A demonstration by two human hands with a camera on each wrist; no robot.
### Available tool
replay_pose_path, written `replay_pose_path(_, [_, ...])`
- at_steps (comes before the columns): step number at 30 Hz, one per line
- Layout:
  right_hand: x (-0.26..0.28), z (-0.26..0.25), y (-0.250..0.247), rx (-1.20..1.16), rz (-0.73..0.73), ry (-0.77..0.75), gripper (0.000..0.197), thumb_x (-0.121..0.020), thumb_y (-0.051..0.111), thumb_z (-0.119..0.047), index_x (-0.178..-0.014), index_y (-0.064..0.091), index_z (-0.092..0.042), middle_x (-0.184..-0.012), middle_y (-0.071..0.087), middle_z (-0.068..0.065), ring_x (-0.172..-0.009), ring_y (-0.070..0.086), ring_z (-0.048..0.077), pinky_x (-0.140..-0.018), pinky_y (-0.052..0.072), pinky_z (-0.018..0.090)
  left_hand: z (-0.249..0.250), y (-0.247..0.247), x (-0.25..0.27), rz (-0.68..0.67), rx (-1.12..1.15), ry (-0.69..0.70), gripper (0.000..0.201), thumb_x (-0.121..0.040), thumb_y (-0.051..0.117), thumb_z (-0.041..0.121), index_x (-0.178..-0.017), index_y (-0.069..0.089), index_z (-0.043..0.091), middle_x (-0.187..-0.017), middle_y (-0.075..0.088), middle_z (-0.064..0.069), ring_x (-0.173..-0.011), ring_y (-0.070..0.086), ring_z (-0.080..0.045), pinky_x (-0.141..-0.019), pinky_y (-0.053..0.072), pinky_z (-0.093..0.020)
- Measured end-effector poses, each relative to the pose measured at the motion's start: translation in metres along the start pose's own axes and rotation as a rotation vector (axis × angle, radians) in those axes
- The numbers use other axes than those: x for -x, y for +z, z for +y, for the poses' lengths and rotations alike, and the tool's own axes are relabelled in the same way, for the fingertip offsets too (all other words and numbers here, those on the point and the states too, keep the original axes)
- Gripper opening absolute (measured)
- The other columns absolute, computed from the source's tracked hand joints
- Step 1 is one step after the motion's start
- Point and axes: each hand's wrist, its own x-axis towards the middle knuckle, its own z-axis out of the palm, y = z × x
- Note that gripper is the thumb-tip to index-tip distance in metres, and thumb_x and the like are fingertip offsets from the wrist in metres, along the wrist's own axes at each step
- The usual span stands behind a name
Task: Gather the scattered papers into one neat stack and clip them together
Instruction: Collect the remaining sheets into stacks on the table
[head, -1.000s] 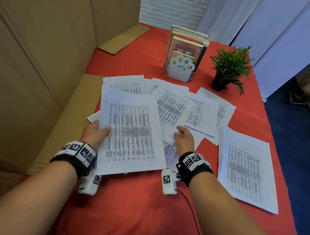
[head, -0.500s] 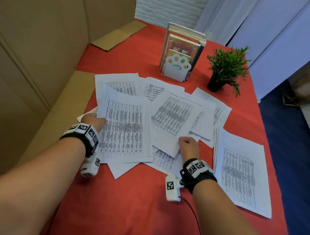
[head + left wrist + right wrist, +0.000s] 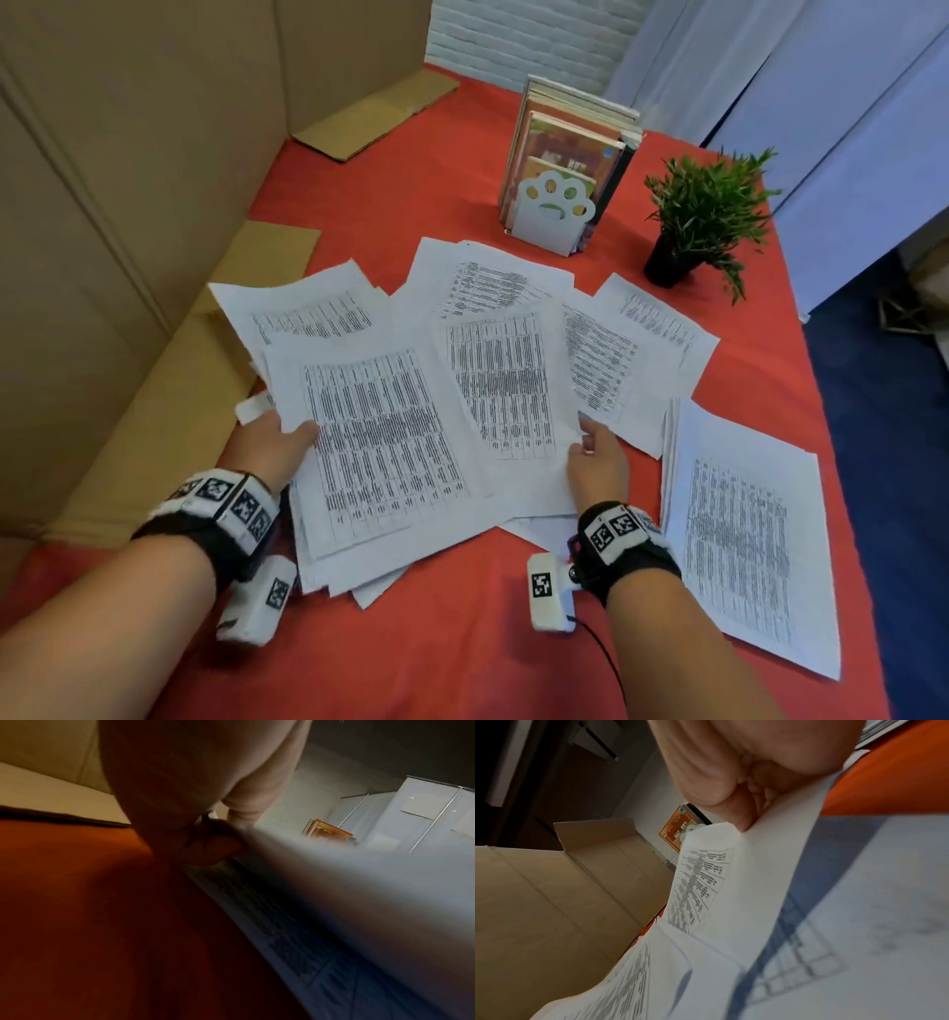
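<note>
Several printed sheets (image 3: 493, 370) lie fanned and overlapping on the red tablecloth (image 3: 411, 195). My left hand (image 3: 280, 442) grips the left edge of the nearest bundle of sheets (image 3: 380, 447), thumb on top; the left wrist view shows its fingers (image 3: 213, 845) curled under the paper's edge. My right hand (image 3: 595, 457) pinches the lower right corner of the middle sheet (image 3: 506, 390); in the right wrist view its thumb (image 3: 734, 809) presses on that paper (image 3: 770, 882). A separate neat stack of papers (image 3: 744, 529) lies to the right. No clip is visible.
A white paw-shaped bookend (image 3: 552, 213) holding books (image 3: 575, 139) stands at the back. A small potted plant (image 3: 703, 216) is at the back right. Cardboard walls (image 3: 128, 154) and a flat cardboard flap (image 3: 169, 401) border the left. The table's right edge drops to blue floor (image 3: 883, 462).
Both hands have drawn the scattered sheets closer together. The left bundle has tilted and lifted, and the right hand has moved up to pinch the middle sheet's corner.
</note>
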Motion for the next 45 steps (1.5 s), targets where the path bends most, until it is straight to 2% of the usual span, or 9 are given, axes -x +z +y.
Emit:
replay_pose_path(5, [-0.006,-0.004,0.018,0.104,-0.098,0.007,0.034,-0.086,0.045,0.0,-0.115,0.062,-0.007,-0.118,0.063,0.015,-0.108,0.058,0.028,-0.089,0.041,0.027,-0.018,-0.003,0.035,-0.045,-0.045,0.016,0.032,-0.087,0.059,0.035,-0.095,0.066,0.005,-0.102,0.068,-0.013,-0.095,0.063,-0.032,-0.084,0.05,-0.037])
replay_pose_path(9, [0.009,-0.006,0.033,0.141,-0.262,-0.009,0.034,-0.085,0.047,0.0,-0.115,0.063,-0.007,-0.113,0.065,0.011,-0.106,0.059,0.027,-0.088,0.04,0.024,-0.026,0.002,0.052,-0.1,0.209,0.044,0.024,-0.092,0.057,0.015,-0.115,0.06,0.012,-0.107,0.065,-0.004,-0.1,0.063,-0.027,-0.09,0.049,-0.038])
replay_pose_path(13, [0.035,-0.017,0.034,0.072,-0.37,-0.019,0.024,-0.091,0.048,-0.014,-0.11,0.063,-0.013,-0.099,0.065,0.003,-0.093,0.06,0.023,-0.083,0.047,0.029,-0.036,0.008,0.05,-0.111,0.306,0.062,0.034,-0.089,0.059,0.011,-0.12,0.05,0.021,-0.122,0.064,-0.006,-0.108,0.062,-0.027,-0.097,0.047,-0.052])
replay_pose_path(18, [0.064,-0.019,0.041,0.199,-0.522,-0.042,0.045,-0.089,0.055,-0.03,-0.131,0.044,-0.016,-0.126,0.056,0.003,-0.113,0.056,0.023,-0.099,0.047,0.041,-0.031,0.018,0.062,-0.045,0.346,0.056,0.034,-0.082,0.07,0.023,-0.114,0.061,0.015,-0.111,0.068,-0.004,-0.1,0.065,-0.026,-0.094,0.05,-0.048])
replay_pose_path(22, [0.069,-0.016,0.038,0.249,-0.445,-0.042,0.038,-0.091,0.051,-0.015,-0.128,0.05,-0.01,-0.125,0.058,0.006,-0.106,0.055,0.02,-0.096,0.044,0.03,-0.026,0.015,0.062,0.045,0.331,-0.012,0.038,-0.093,0.048,0.038,-0.117,0.06,0.012,-0.111,0.063,-0.004,-0.102,0.06,-0.027,-0.098,0.047,-0.047])
replay_pose_path(31, [0.053,0.007,-0.013,0.091,-0.243,0.121,0.028,-0.087,0.049,-0.002,-0.114,0.06,-0.002,-0.104,0.065,0.014,-0.094,0.061,0.027,-0.081,0.045,0.028,-0.036,-0.013,0.061,0.186,0.156,0.045,0.024,-0.082,0.06,0.008,-0.104,0.064,0.014,-0.096,0.068,-0.009,-0.093,0.065,-0.031,-0.088,0.053,-0.047])
replay_pose_path(36, [0.057,0.021,-0.016,0.16,-0.254,0.154,0.03,-0.088,0.048,-0.009,-0.114,0.057,0.002,-0.115,0.063,0.021,-0.105,0.06,0.033,-0.089,0.046,0.035,-0.041,-0.019,0.066,0.076,0.055,0.07,0.038,-0.067,0.047,0.014,-0.099,0.066,0.01,-0.104,0.067,-0.013,-0.1,0.061,-0.033,-0.091,0.05,-0.047])
replay_pose_path(41, [0.061,0.015,-0.009,0.065,-0.322,0.23,0.034,-0.089,0.048,-0.015,-0.119,0.052,0.001,-0.122,0.058,0.021,-0.11,0.057,0.035,-0.101,0.045,0.048,-0.039,-0.024,0.07,-0.023,0.028,0.03,0.024,-0.079,0.048,-0.004,-0.095,0.066,0.001,-0.104,0.068,-0.02,-0.095,0.062,-0.034,-0.087,0.051,-0.044])
replay_pose_path(45, [0.07,0.014,0.007,-0.016,-0.357,0.233,0.042,-0.086,0.047,-0.022,-0.125,0.048,-0.005,-0.127,0.056,0.016,-0.114,0.056,0.032,-0.104,0.042,0.05,-0.039,-0.02,0.08,-0.173,0.193,-0.084,0.02,-0.087,0.051,0.007,-0.095,0.067,-0.001,-0.102,0.069,-0.023,-0.091,0.065,-0.036,-0.083,0.051,-0.045])
